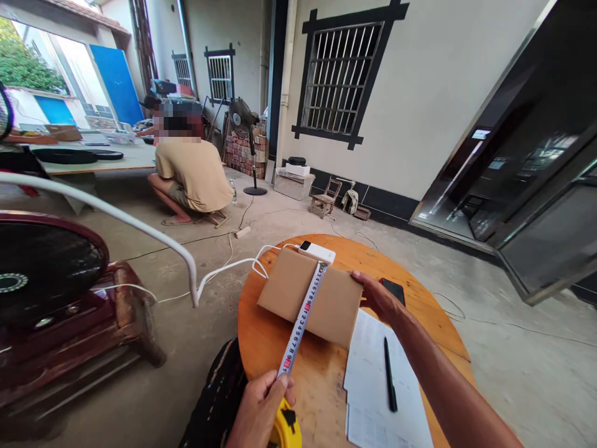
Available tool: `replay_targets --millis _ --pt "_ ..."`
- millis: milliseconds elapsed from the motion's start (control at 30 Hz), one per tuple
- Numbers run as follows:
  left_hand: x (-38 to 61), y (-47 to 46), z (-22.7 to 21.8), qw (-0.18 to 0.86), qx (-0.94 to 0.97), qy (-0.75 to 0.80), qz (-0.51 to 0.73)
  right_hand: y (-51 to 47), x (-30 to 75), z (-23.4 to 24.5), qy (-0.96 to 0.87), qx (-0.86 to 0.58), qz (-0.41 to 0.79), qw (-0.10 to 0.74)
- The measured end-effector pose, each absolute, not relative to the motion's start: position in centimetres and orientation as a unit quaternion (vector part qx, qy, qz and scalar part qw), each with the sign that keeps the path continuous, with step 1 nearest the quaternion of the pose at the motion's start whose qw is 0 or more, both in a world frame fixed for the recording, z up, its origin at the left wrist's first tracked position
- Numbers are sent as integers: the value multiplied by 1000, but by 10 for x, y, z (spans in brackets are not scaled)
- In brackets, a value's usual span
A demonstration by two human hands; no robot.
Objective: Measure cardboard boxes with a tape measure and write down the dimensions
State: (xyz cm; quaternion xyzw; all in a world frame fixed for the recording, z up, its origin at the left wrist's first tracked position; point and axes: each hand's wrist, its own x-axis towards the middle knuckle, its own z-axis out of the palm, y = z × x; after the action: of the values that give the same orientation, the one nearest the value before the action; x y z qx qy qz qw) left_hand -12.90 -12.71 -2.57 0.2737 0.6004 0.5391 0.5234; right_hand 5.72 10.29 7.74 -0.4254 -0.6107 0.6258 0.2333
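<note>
My left hand (260,404) is closed on a yellow tape measure (288,428), thumb pressed on the drawn-out blade. The blade (298,326) slants up and away across the top of a brown cardboard box (286,286), its hooked end near the box's far edge. At the box's right end, my right hand (379,295) grips the edge, thumb on top and the other fingers partly hidden. The box looks slightly tilted above a round wooden table (254,348). Beside it lie printed sheets (368,373) with a black pen (390,376) on them.
A white power bank (317,252) with a cable sits behind the box; a dark phone (393,290) lies beyond my right wrist. At left stand a dark red fan (51,280) and a white curved tube (116,199). A person (191,168) squats near a low table (135,155).
</note>
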Motion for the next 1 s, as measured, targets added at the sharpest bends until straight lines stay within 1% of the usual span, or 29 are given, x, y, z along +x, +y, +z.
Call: replay_targets --millis 300,500,800,900,1000 --pt "-113 -126 -19 516 248 606 552 104 59 78 -607 -424 633 225" --pt "-112 -126 -16 509 242 612 554 103 62 76 -603 -420 637 234" --pt "-111 -128 -15 506 235 607 566 103 60 77 -611 -426 625 235" --pt "-112 -129 -15 510 233 599 572 100 59 79 -619 -433 607 246" --pt "-115 -130 -19 520 228 584 580 97 58 81 -625 -453 569 284"
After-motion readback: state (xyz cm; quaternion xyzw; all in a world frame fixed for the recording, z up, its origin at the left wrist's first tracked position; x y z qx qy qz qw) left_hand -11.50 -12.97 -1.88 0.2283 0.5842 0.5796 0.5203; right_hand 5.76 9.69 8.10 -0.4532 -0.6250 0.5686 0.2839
